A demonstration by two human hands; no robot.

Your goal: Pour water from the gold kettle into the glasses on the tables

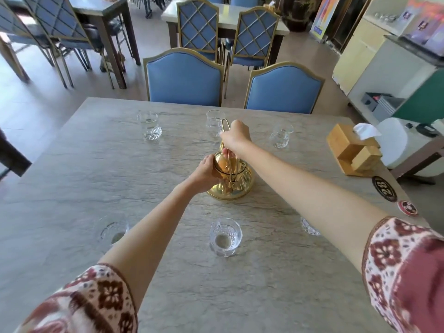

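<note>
Gold kettle (230, 181): one, standing on the grey stone-look table (72, 179), about mid-table, its wire handle raised upright.

Your right hand (236, 133): fist wrapped tight around the top of the kettle's handle, above the body.

Your left hand (206, 169): fingers curled over the kettle's lid and left shoulder, pressed to the metal.

Glasses, far side of the kettle: three in a row — far left glass (149, 125), far middle glass (214, 121) (just behind your right fist), far right glass (280, 136).

Glasses, near side of the kettle: near left glass (113, 233) (partly behind your left forearm), near middle glass (225, 236), near right glass (309, 227) (mostly hidden by your right forearm).

Wooden tissue box (350, 150): right of the kettle, at the table edge, white tissue sticking up.

Round stickers (384, 192): two, right of the kettle, nearer you than the box.

Blue chairs (183, 79): two, beyond the kettle, at the table's far edge.
</note>
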